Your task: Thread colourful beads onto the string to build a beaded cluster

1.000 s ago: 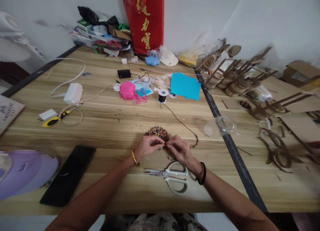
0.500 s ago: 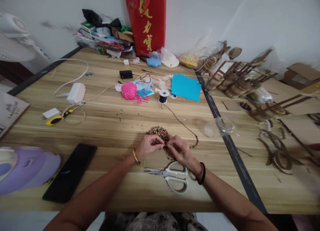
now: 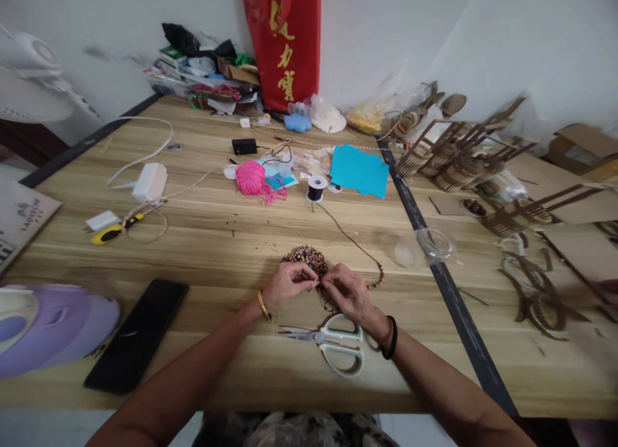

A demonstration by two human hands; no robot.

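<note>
From the head view, your left hand [image 3: 286,285] and right hand [image 3: 348,292] meet fingertip to fingertip at the near edge of the heap of small multicoloured beads [image 3: 306,257], which lies on the pale wooden table [image 3: 217,241] at twelve o'clock from your hands. Both hands pinch narrowly at the thin dark cord [image 3: 345,234]; what sits between the fingers is too small to tell. The cord runs off toward one o'clock, carrying a short row of threaded beads [image 3: 376,281], up to the black thread spool [image 3: 316,187]. White-handled scissors [image 3: 333,344] lie at six o'clock, just beside your right wrist. A black phone [image 3: 138,334] rests at eight o'clock.
</note>
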